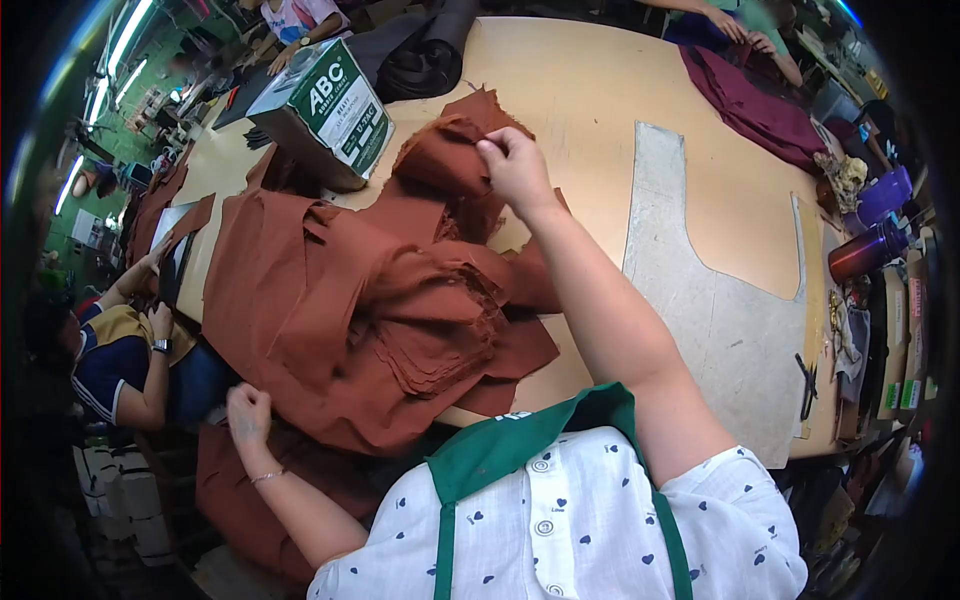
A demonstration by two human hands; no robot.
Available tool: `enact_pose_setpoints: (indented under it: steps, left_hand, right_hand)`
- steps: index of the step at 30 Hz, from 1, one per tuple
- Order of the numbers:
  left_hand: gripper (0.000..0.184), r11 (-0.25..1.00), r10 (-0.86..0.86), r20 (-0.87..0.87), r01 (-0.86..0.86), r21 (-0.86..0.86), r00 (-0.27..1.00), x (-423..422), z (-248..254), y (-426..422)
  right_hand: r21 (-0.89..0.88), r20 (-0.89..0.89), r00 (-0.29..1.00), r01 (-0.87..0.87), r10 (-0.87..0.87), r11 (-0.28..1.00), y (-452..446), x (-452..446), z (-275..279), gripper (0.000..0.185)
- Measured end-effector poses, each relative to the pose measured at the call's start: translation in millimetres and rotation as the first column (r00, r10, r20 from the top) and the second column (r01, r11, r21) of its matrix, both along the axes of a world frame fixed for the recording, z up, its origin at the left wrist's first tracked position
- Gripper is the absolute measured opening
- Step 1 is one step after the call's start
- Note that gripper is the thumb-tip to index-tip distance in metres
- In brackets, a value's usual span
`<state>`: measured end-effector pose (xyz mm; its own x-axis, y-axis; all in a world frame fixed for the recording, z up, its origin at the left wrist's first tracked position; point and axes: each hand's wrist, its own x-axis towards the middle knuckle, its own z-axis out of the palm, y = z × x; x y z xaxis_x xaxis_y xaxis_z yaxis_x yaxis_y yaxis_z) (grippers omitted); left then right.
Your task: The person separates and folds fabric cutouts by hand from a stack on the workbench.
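Note:
A large pile of rust-brown fabric pieces lies in loose folds on the table, with layered, frayed edges. At the far side of the pile, my right hand is closed on a raised piece of the fabric, pinching it between thumb and fingers. My left hand is at the near left edge of the pile, fingers curled closed. What those fingers hold, if anything, is hidden. More rust-brown fabric hangs below the table edge beside my left forearm.
An ABC-labelled box stands behind the pile, near a dark fabric roll. A grey flat pattern lies on the right, with scissors on its edge. Maroon fabric lies far right. A person works at left; others are across the table.

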<state>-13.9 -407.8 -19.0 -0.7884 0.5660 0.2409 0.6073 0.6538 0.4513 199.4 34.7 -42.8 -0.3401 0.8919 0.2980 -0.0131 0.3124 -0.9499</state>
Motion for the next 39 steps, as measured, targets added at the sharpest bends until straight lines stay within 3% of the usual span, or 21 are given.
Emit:
enact_pose_setpoints:
  steps: [1,3,4,6,7,9,11,12,14,16,18,24,27,28,30,33,37,38,39]
  left_hand:
    - [0.025,0.991,-0.024,-0.448,-0.038,-0.130,0.894,15,17,27]
    - [0.023,0.948,0.109,-0.540,0.077,0.310,0.834,81,75,111]
    - [0.019,0.821,-0.067,-0.452,0.307,0.482,0.889,108,84,145]
    - [0.014,0.622,-0.436,-0.435,0.613,0.487,0.788,149,94,197]
    - [0.014,0.553,-0.534,-0.472,0.712,0.433,0.702,151,89,218]
    - [0.018,0.630,-0.576,-0.259,0.623,0.463,0.775,150,70,251]
    - [0.021,0.683,-0.481,-0.259,0.543,0.489,0.838,145,51,260]
    - [0.022,0.706,-0.434,-0.257,0.503,0.498,0.864,143,45,264]
    - [0.026,0.673,-0.494,-0.021,0.398,0.623,0.869,148,34,264]
    - [0.033,0.669,-0.521,0.186,0.263,0.695,0.833,149,20,262]
    - [0.034,0.676,-0.501,0.164,0.266,0.687,0.850,148,16,263]
    - [0.025,0.686,-0.460,0.013,0.346,0.640,0.888,147,20,265]
    - [0.016,0.690,-0.457,-0.316,0.556,0.463,0.831,145,25,263]
    - [0.013,0.660,-0.523,-0.082,0.464,0.591,0.848,148,27,262]
    - [0.008,0.632,-0.633,0.358,0.192,0.751,0.686,154,30,260]
    - [0.005,0.513,-0.750,0.427,0.037,0.858,0.505,146,25,258]
    - [0.002,0.524,-0.683,0.486,-0.097,0.846,0.546,159,37,259]
    - [0.003,0.562,-0.665,0.470,-0.025,0.827,0.580,158,36,258]
    - [0.005,0.599,-0.649,0.452,0.045,0.799,0.612,156,34,256]
  right_hand:
    - [-0.048,-0.042,0.997,-0.067,0.065,0.997,-17,0,12,0.016]
    - [0.192,0.018,0.995,-0.097,0.095,0.977,-52,1,26,0.014]
    - [0.212,0.012,0.993,-0.120,0.120,0.970,-67,2,32,0.014]
    - [0.207,-0.020,0.983,-0.175,0.183,0.963,-87,3,39,0.013]
    - [0.180,-0.051,0.976,-0.202,0.214,0.963,-93,4,43,0.013]
    - [0.163,-0.099,0.970,-0.203,0.221,0.966,-103,9,48,0.012]
    - [0.164,-0.106,0.971,-0.195,0.214,0.967,-103,13,44,0.011]
    - [0.021,-0.177,0.953,-0.245,0.245,0.969,-99,14,43,0.011]
    - [-0.264,-0.331,0.902,-0.369,0.276,0.891,-97,17,37,0.010]
    - [-0.366,-0.494,0.831,-0.465,0.255,0.806,-95,16,34,0.010]
    - [-0.427,-0.634,0.739,-0.580,0.227,0.694,-93,13,30,0.010]
    - [-0.499,-0.671,0.714,-0.632,0.197,0.593,-91,12,26,0.011]
    - [-0.509,-0.657,0.727,-0.623,0.199,0.594,-93,14,27,0.012]
    - [-0.515,-0.646,0.736,-0.615,0.200,0.597,-94,15,29,0.012]
    - [-0.508,-0.661,0.727,-0.614,0.183,0.604,-95,15,30,0.012]
    - [-0.462,-0.638,0.739,-0.592,0.217,0.661,-96,14,28,0.013]
    - [-0.240,-0.448,0.853,-0.402,0.267,0.884,-102,7,26,0.013]
    - [-0.013,-0.293,0.916,-0.290,0.274,0.957,-101,8,27,0.012]
    - [0.233,-0.138,0.963,-0.195,0.231,0.953,-98,11,28,0.012]
